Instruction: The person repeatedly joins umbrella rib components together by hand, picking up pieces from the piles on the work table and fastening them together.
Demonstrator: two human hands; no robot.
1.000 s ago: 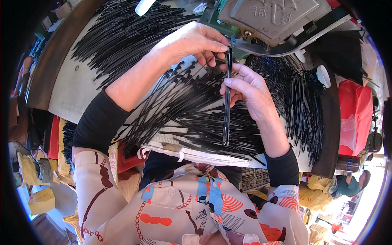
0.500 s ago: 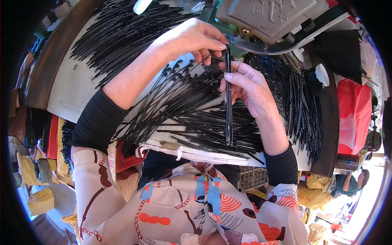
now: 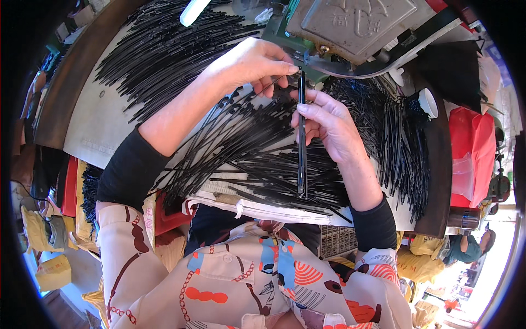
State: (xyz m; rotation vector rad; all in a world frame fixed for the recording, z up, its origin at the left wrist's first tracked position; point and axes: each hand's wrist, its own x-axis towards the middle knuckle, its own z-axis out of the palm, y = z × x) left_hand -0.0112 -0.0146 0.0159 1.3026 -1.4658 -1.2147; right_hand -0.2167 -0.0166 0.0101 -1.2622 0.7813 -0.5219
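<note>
A long, slim black rod (image 3: 302,148) hangs nearly upright in front of me, with small bright spots along its side. My right hand (image 3: 326,120) is closed on its upper part, thumb across the front. At the rod's top end, my left hand (image 3: 257,66) pinches with thumb and forefinger, the other fingers curled below. A thinner black rod (image 3: 262,89) slants down-left from beneath the left fingers; whether they grip it is hard to see. Under both hands lies a loose pile of thin black rods (image 3: 241,131), several with knobbed ends.
A metal machine (image 3: 353,27) with an embossed cover stands at the far side. More black rods lie in heaps at the far left (image 3: 164,55) and right (image 3: 402,153). A white cup (image 3: 428,103) is near the table's right edge. A white cloth strip (image 3: 263,209) runs along the front.
Both hands and the upright rod have shifted slightly left, and the left hand sits a little lower. The grip on the rod looks the same.
</note>
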